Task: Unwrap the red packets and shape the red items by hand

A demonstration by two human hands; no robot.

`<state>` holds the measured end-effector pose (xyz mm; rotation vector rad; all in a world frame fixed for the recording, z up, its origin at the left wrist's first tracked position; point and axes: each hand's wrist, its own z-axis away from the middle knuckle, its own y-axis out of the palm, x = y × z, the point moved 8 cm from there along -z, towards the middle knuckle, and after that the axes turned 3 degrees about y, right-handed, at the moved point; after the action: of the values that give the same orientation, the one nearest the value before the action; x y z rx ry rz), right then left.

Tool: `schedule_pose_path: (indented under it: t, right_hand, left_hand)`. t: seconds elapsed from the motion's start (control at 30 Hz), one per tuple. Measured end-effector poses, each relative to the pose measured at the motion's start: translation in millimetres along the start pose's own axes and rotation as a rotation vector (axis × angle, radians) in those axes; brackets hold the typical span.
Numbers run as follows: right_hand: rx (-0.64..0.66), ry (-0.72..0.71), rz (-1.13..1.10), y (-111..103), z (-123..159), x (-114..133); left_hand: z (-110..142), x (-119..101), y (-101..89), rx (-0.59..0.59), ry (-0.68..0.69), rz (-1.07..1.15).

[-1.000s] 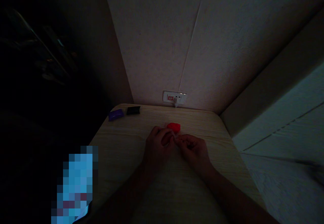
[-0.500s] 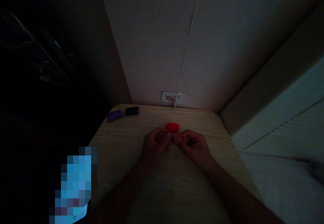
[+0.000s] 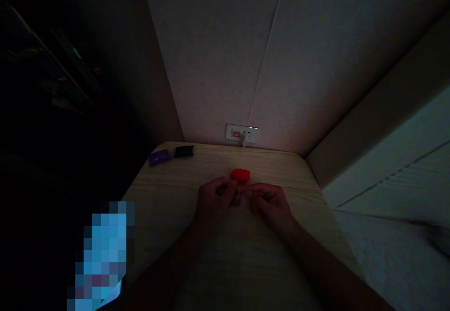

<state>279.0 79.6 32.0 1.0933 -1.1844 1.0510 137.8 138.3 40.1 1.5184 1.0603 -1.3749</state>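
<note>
Just in front of a bright red lump [image 3: 240, 175], my two hands work close together low over the table. My left hand [image 3: 216, 198] is closed, thumb and fingers pinching one side of a small clear plastic wrapper [image 3: 239, 196]. On the other side my right hand [image 3: 269, 203] is closed too, its thumb and index finger pinched at the wrapper's edge. The wrapper is dim and partly covered by the fingers. The red lump lies on the tabletop, with a faint translucent bit at its left end.
A purple packet [image 3: 159, 158] and a black packet [image 3: 183, 151] lie at the back left of the wooden table [image 3: 281, 166]. Behind it, a wall socket [image 3: 242, 134] holds a plug. A lit, blurred-out screen [image 3: 105, 250] is at the lower left. A pale panel [image 3: 386, 175] stands right.
My fingertips have drawn slightly apart, and more of the clear wrapper shows between them. The red lump and both packets stay put; the view has shifted slightly.
</note>
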Motion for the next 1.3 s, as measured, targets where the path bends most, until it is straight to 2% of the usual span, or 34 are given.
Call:
schedule_pose_path:
  t: [0.1, 0.2, 0.3, 0.53, 0.8, 1.07, 1.3]
  right_hand:
    - [0.041, -0.126, 0.173, 1, 5, 17]
    - [0.101, -0.253, 0.319, 7, 12, 29]
    - [0.134, -0.306, 0.385, 11, 15, 32]
    - [0.162, -0.315, 0.408, 12, 14, 31]
    - [0.222, -0.351, 0.383, 17, 15, 30]
    - [0.235, -0.306, 0.369, 17, 13, 22]
    - [0.243, -0.276, 0.391, 15, 13, 19]
  left_hand:
    - [-2, 12, 1.2, -0.004, -0.101, 0.185]
    - [-3, 15, 1.1, -0.004, -0.135, 0.217]
    - [-3, 15, 0.4, -0.004, -0.151, 0.216]
    - [-4, 21, -1.3, -0.013, -0.189, 0.178]
    - [-1, 17, -6.7, -0.047, -0.212, 0.12]
    - [-2, 14, -3.4, -0.035, -0.193, 0.134]
    - [-2, 13, -9.0, -0.094, -0.154, 0.06]
